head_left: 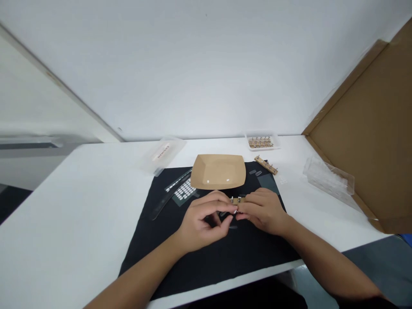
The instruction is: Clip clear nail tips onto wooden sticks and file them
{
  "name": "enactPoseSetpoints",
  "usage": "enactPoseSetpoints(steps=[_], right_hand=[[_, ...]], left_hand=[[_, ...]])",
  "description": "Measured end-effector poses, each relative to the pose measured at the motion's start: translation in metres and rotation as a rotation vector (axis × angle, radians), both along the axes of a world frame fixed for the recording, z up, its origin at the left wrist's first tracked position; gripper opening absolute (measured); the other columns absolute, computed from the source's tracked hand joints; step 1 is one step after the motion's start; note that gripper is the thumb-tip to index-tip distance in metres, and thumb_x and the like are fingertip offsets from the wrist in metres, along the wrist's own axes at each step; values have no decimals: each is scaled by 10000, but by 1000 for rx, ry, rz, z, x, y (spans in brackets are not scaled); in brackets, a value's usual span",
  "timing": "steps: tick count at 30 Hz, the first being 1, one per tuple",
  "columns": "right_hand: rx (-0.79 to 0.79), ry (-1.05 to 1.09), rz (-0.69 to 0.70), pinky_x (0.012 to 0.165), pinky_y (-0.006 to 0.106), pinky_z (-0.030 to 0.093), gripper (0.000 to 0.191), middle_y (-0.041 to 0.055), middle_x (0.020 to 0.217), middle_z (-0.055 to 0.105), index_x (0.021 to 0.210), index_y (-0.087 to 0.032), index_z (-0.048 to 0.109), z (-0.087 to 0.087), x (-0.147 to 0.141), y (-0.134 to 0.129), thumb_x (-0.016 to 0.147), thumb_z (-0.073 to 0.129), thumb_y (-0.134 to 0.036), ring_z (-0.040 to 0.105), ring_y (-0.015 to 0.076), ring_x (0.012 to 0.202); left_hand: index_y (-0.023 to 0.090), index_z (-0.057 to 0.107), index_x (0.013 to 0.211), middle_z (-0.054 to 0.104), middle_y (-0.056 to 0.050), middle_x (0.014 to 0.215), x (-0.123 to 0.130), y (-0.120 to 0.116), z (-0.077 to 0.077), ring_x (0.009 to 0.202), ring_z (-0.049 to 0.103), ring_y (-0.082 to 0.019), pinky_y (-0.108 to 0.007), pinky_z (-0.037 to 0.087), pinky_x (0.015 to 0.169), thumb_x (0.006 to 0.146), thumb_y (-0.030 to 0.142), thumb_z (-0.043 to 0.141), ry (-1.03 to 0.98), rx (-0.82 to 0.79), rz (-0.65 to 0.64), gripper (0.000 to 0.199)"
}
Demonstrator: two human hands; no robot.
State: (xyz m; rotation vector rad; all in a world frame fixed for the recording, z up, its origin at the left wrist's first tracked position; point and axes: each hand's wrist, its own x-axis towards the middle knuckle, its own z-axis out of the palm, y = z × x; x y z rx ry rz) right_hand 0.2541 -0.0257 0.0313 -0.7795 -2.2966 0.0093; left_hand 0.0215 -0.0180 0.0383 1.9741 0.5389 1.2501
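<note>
My left hand (206, 219) and my right hand (262, 210) meet over a black cloth (206, 266). Between them is a wooden strip with small metal clips (238, 200), partly covered by my fingers. My right hand is closed around its right end. The curled fingers of my left hand come together at a tiny pale piece at the strip's near side, too small to make out. Just beyond the hands stands a tan paper tray (219, 165) with two small white bits in it. To the left lie a dark curved nail file (169, 197) and a sheet of white oval tabs (184, 190).
Another clip strip (265, 165) lies near clear nail tips (258, 173) at the cloth's far right. Behind it stands a clear box of clip strips (261, 143). Further right are a clear plastic box (331, 178) and a cardboard box (370, 128). A plastic pouch (162, 152) lies back left.
</note>
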Motion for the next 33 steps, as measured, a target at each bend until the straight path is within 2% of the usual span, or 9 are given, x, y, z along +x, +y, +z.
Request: enactPoseSetpoints(steps=[5,9,15,20,26,33], right_hand=[[35,-112,-53,651,324,331,280,-17,719,683,920,-216,705,0,0,-1,1093,575,-394,575,137,657],[43,-117,-44,665,327,336,227,-4,786,732,934,-201,680,0,-1,-3,1088,591,-343,607,140,691],[102,-104,-36,665,325,339,229,-2,884,777,915,-190,653,1,-5,-4,1081,613,-342,630,131,711],[150,-157,-63,659,332,315,221,-16,824,746,871,-190,626,1,-6,-5,1068,632,-289,590,131,675],[147,-192,-92,668,334,294,192,-21,769,708,904,-201,628,0,-6,-6,1070,634,-299,571,132,669],[116,-189,-85,663,338,298,202,-24,785,713,894,-204,628,-1,-7,-5,1078,614,-287,574,128,681]], left_hand=[[150,811,999,739,-101,915,2,0,-2,599,674,-102,-119,488,380,877,96,725,1,-111,42,159],[131,815,978,738,-102,909,2,-1,-3,538,662,-86,-128,511,370,894,136,737,-7,-191,54,115],[120,815,951,744,-101,892,3,-3,-6,603,714,-117,-131,547,404,884,173,749,0,-347,65,108],[133,818,889,765,-95,879,5,-4,-5,608,724,-136,-154,553,421,829,166,760,30,-397,141,89],[149,815,831,772,-80,831,7,-8,-1,648,742,-163,-161,546,427,777,172,768,49,-443,221,75],[134,817,812,778,-98,860,6,-7,0,664,744,-172,-178,569,431,768,187,777,38,-539,176,79]])
